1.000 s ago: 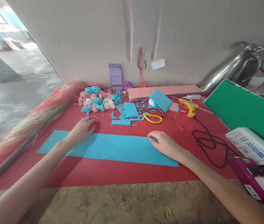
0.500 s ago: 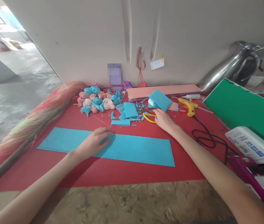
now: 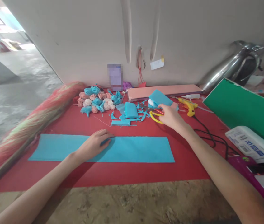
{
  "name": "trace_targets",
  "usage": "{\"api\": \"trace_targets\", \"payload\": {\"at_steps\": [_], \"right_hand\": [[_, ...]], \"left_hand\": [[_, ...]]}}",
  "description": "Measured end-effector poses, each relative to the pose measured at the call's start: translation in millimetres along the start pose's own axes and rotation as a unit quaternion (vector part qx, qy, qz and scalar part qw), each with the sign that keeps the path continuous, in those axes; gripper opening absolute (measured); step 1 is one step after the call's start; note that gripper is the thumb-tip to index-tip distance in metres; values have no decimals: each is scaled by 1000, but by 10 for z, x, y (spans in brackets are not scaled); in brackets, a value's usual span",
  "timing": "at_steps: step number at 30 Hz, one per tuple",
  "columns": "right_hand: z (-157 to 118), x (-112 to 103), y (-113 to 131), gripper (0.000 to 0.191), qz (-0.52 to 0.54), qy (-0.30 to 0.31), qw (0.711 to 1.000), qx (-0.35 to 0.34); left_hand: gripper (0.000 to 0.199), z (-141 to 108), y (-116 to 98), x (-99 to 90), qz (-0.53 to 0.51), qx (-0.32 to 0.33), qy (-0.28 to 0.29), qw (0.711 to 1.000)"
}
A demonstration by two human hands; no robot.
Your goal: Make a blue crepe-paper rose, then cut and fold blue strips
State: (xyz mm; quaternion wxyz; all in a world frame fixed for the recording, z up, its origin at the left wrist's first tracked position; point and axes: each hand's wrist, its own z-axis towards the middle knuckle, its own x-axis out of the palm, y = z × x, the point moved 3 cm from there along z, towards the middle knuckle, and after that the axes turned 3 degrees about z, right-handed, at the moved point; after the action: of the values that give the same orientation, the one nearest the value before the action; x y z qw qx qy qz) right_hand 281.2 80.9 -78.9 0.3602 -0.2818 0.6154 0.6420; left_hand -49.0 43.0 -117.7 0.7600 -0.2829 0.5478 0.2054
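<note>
A long strip of blue crepe paper (image 3: 136,151) lies flat across the red table cover. My left hand (image 3: 96,141) rests palm down on its middle, fingers loosely stretched. At the right, my right hand (image 3: 170,116) has its fingers closed round the handles of red-and-yellow scissors (image 3: 154,117). Their blades point left toward a folded blue paper pad (image 3: 131,110) and thin blue scraps (image 3: 143,115). Just behind the scissors sits another folded blue piece (image 3: 161,98).
Blue, pink and white paper flowers (image 3: 96,101) are heaped at the back left. A yellow glue gun (image 3: 189,105) with a black cord lies right. Beyond it lean a green board (image 3: 244,109) and a white box (image 3: 255,144). A rolled, fringed bundle (image 3: 34,121) borders the left.
My right hand has drawn the scissors a little to the right, off the scraps. The blue strip has turned straighter, its left end nearer to me, under my left hand.
</note>
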Motion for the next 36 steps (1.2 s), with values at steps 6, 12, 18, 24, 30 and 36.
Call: {"api": "trace_targets", "payload": {"at_steps": [6,12,18,24,30,36], "right_hand": [[-336,-173,-118,14,225,50,973,16],[-562,-192,-193,20,310,30,950,-13],[-744,-316,-322,41,198,-12,975,-100],[-961,-463,-526,54,13,-11,983,-181],[-1075,-419,-793,60,-119,-10,961,-248],[-1113,-383,-871,50,-198,1,934,-297]], "left_hand": [[26,76,-124,-35,-5,8,9,1000],[26,334,-450,74,-7,42,40,998],[30,478,-669,200,2,50,58,997],[30,341,-540,128,10,18,78,997],[30,259,-327,9,1,-20,97,995],[45,573,-489,21,-45,-7,122,992]]}}
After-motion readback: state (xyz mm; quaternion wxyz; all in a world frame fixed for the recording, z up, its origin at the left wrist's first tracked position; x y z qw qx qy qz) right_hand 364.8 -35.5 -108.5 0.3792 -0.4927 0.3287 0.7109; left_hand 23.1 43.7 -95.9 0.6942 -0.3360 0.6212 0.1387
